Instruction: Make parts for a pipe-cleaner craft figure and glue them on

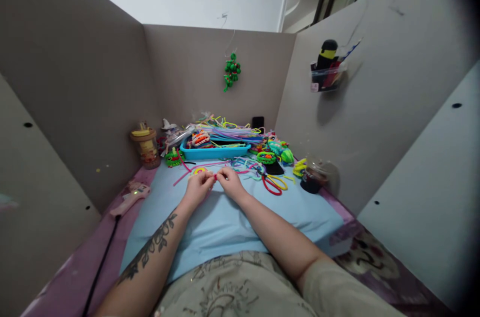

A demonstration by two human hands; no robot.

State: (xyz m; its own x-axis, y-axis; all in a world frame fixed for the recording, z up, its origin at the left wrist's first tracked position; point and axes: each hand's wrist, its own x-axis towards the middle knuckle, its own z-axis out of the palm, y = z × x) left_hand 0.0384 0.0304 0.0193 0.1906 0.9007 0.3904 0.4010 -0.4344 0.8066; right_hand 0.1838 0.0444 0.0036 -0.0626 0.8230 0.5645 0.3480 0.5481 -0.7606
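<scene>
Over the blue cloth (pixel 225 217), my left hand (pixel 198 189) and my right hand (pixel 230 183) meet fingertip to fingertip. Both are closed in a pinch on a small pinkish-red pipe cleaner piece (pixel 215 177); the fingers cover most of it. Just behind my left hand is a yellow ring-shaped piece (pixel 198 170). A long pink pipe cleaner (pixel 183 177) lies beside it. Right of my right hand rest scissors (pixel 273 187) with what look like red and yellow handle loops, near loose purple and teal strands (pixel 247 164).
A blue tray (pixel 215 154) heaped with colourful pipe cleaners stands at the back. Green woven figures (pixel 266 158) lie to its right. A pink glue gun (pixel 131 199) with a black cord lies left, near a lidded cup (pixel 145 147). A dark cup (pixel 313 177) stands right. Grey panels enclose the table.
</scene>
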